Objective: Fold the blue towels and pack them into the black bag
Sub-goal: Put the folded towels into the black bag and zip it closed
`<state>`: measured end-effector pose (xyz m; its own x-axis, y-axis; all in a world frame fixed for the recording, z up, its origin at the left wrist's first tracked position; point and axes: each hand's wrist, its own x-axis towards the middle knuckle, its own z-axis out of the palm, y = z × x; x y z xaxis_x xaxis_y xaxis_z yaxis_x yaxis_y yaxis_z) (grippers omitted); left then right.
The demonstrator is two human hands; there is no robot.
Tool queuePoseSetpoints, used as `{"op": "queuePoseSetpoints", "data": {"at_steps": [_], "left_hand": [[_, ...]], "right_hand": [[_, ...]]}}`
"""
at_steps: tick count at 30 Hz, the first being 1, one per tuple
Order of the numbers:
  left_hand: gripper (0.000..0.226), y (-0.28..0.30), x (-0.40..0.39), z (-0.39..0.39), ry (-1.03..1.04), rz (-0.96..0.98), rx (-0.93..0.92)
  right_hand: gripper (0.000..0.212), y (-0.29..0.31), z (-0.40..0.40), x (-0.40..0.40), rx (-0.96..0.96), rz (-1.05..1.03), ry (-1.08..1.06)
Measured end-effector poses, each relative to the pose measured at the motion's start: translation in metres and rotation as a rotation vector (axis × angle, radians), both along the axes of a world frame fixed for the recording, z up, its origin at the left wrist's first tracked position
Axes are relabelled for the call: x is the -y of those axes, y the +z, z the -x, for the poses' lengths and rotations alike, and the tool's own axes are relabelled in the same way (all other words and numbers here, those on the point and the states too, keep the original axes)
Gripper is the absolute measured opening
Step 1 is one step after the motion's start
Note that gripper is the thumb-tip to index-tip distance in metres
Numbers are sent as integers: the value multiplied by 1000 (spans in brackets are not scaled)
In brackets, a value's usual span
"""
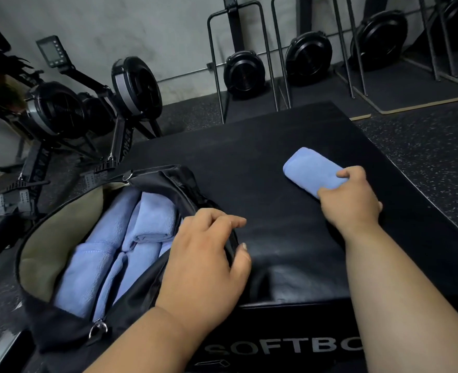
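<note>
The black bag [60, 329] lies open at the lower left, its olive lining showing. Several folded blue towels [98, 259] are packed side by side inside it. My left hand [206, 257] grips the bag's right rim, fingers curled over the zipper edge. To the right, a folded blue towel [307, 168] lies on the black soft box [249, 162]. My right hand [349, 200] grips the near end of that towel, thumb on top.
The soft box has white lettering on its front face [281, 348]. Rowing machines [69, 109] stand to the left on the speckled rubber floor. More rowers stand upright [245, 71] against the grey wall behind. A floor mat [411, 90] lies at the back right.
</note>
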<state>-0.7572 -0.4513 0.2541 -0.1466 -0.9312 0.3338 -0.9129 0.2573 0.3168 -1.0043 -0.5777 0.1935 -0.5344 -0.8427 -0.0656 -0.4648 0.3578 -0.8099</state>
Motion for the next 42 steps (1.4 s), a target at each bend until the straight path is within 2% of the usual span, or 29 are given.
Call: {"op": "queuePoseSetpoints", "data": {"at_steps": [3,4,5,7,8,11,13,17,18,21,23,26,29,32,35,37,39,42], "left_hand": [[39,-4,1,3,-25,-5,9],[40,-4,2,4,-27,-9,12],[42,-5,2,4,-24,-17,11],[45,-4,3,6,-14,-39,-6],[45,-4,2,8,-13,-47,-16],[43,-5,1,10,-26,-70,-22],[41,-7,1,10,-20,-82,-24],[40,-10,-1,11,-1,-109,-37],[41,-9,-2,12,3,-116,-47],[43,-5,-5,14,12,-130,-68],[43,-2,-8,15,14,-131,-80],[43,2,-13,14,29,-130,-117],[44,2,-20,10,93,-160,-253],[45,8,-28,9,167,-208,-570],[57,16,-34,5,180,-244,-856],[63,20,-37,-1,166,-211,-1039],[71,26,-39,-13,184,-107,-1066],[75,36,-42,-41,248,4,-974]], "right_hand": [[68,8,3,-7,170,13,37],[71,11,4,-9,203,-20,70],[66,13,5,-10,221,-58,126],[32,16,6,-13,168,-154,250],[26,19,7,-16,93,-196,297],[37,20,4,-20,-154,-228,311],[46,17,-2,-21,-235,-220,311],[63,16,-2,-18,-114,-226,374],[62,20,-2,-19,-69,-249,411],[24,24,-5,-24,19,-358,570],[17,26,-7,-27,46,-368,629],[14,28,-11,-33,124,-269,668],[20,35,-18,-42,182,-157,720],[27,49,-29,-52,372,-43,814],[26,64,-52,-65,585,66,885],[33,71,-77,-76,657,101,949],[36,71,-106,-86,674,84,1033],[38,70,-143,-96,671,34,1110]]}}
